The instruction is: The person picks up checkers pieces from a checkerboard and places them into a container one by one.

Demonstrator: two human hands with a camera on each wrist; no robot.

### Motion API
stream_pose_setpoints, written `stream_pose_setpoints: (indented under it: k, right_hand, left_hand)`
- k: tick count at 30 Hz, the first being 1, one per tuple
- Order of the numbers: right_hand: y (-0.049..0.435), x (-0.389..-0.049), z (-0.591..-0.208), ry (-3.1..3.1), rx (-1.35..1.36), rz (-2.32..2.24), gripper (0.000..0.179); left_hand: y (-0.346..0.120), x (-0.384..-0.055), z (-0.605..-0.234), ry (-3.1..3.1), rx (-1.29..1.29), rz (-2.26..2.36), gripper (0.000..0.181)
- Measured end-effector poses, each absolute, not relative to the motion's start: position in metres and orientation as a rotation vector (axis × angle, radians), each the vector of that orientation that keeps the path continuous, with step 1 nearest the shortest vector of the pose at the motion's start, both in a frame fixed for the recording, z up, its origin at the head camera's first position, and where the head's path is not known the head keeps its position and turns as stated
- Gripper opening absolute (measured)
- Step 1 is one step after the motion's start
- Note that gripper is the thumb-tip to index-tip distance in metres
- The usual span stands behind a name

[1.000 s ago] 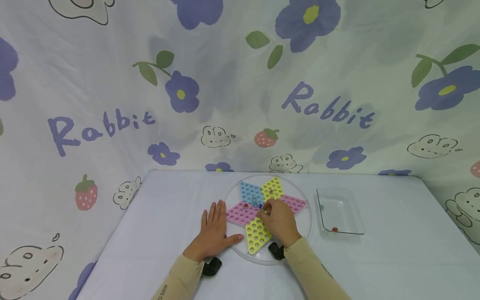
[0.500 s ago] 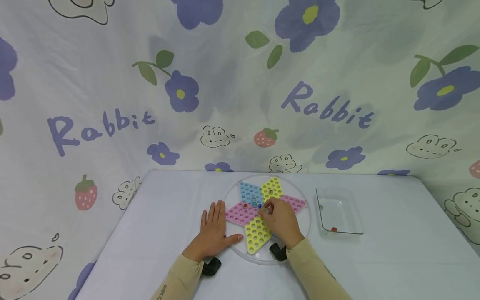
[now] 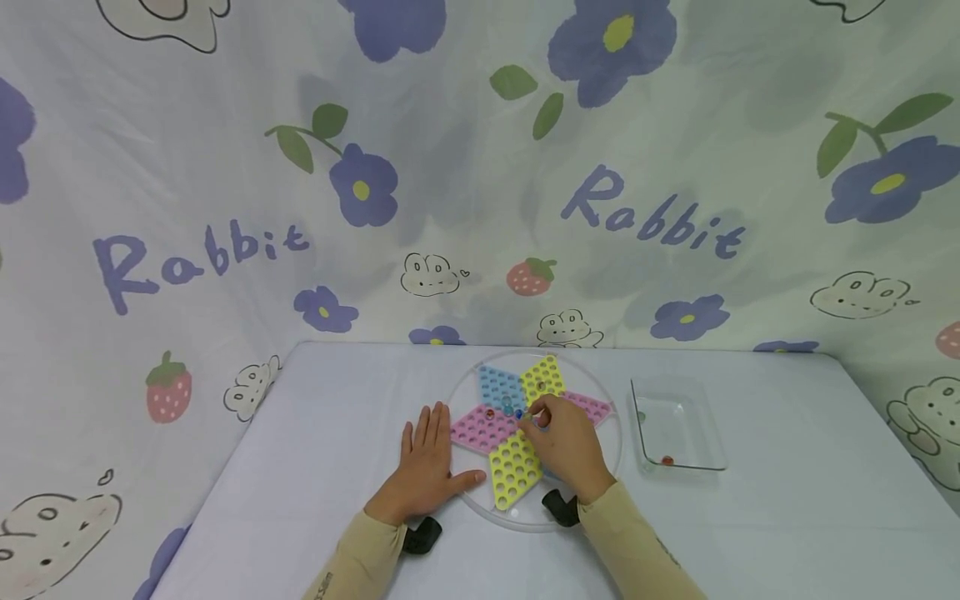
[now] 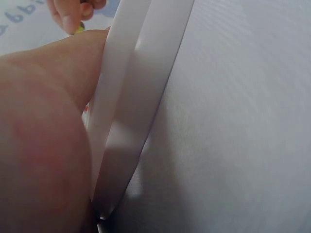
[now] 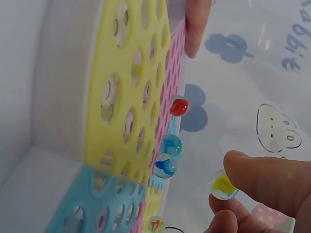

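Between thumb and fingertips, my right hand (image 3: 567, 439) pinches a clear marble with a yellow swirl (image 5: 223, 185), held just above the middle of a star-shaped Chinese checkers board (image 3: 515, 472). Flat with fingers spread, my left hand (image 3: 427, 462) rests at the board's left rim. Close to the pinched marble, a blue-swirled marble (image 5: 165, 166) and a light blue one (image 5: 172, 146) sit in holes. A red marble (image 5: 179, 106) lies on the pink section. Another marble with an orange swirl (image 5: 156, 224) sits on the far yellow section.
To the right of the board stands a clear rectangular container (image 3: 678, 425) with a red marble (image 3: 667, 461) and a greenish one (image 3: 641, 416) in it. A white cloth covers the table (image 3: 345, 400), and a printed curtain (image 3: 465, 167) hangs behind.
My right hand has shifted slightly, with its wrist moving a little to the right, still pinching the yellow-swirled marble. The left hand has stayed in place at the rim.
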State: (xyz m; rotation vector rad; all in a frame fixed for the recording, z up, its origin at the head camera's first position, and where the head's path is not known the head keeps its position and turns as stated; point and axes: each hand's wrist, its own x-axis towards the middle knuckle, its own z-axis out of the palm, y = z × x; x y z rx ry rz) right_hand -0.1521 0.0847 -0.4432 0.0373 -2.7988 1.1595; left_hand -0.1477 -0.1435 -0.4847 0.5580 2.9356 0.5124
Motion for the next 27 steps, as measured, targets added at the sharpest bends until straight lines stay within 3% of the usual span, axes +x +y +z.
stream_pose_setpoints:
  k: [27]
  right_hand:
    - [0.111,-0.142,-0.419,-2.681,0.052,1.128,0.024]
  left_hand:
    - [-0.144,-0.149,-0.487,2.926,0.532,0.496,0.114]
